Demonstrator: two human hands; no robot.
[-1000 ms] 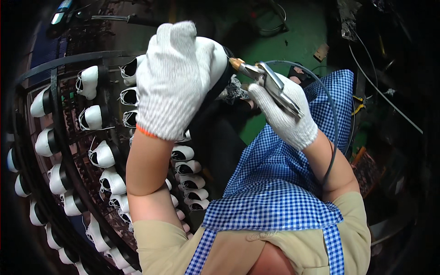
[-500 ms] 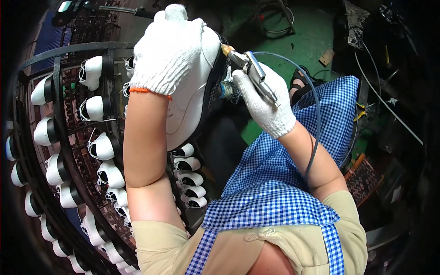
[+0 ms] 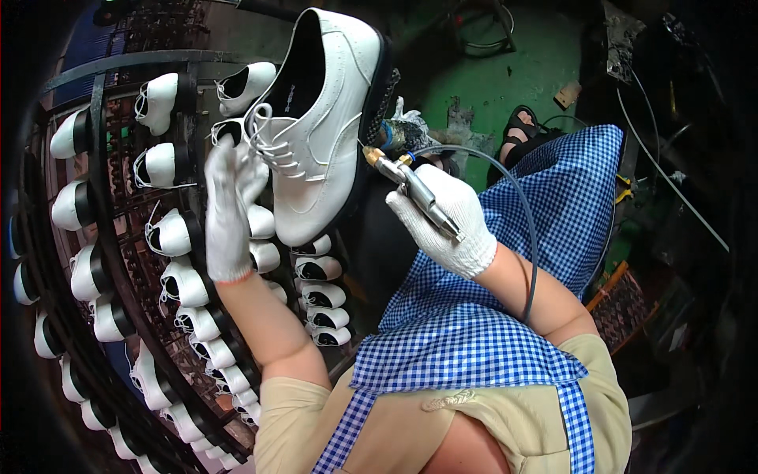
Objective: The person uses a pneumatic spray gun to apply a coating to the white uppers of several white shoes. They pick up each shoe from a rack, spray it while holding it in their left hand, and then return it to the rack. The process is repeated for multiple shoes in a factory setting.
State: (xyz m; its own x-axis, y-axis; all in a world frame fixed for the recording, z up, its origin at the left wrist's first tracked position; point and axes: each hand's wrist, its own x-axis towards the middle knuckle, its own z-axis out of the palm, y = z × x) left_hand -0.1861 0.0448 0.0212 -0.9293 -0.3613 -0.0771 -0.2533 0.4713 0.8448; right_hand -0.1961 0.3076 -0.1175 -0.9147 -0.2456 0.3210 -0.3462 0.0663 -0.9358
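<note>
A large white lace-up shoe [image 3: 328, 150] with a dark sole stands toe-down in front of me, its dark lining showing at the top. My left hand [image 3: 229, 209], in a white knit glove, is beside the shoe's left edge, near the laces [image 3: 276, 146]. Its fingers point upward and apart, though motion smears them, and nothing shows in them. In its white glove my right hand [image 3: 446, 221] is closed around a small metal air gun [image 3: 426, 201]. The gun's brass tip, with a thin needle, points at the sole's right edge.
White shoes [image 3: 185, 284] fill a curved dark metal rack [image 3: 99, 158] on the left. A hose [image 3: 530, 237] loops from the gun past my right forearm. A blue checked apron [image 3: 466, 355] covers my lap. Beyond lies a green floor [image 3: 545, 63] with a wooden block [image 3: 567, 95].
My left hand has come off the top of the shoe and moved down and left, uncovering the opening and laces. My right hand has shifted slightly down and left with the air gun.
</note>
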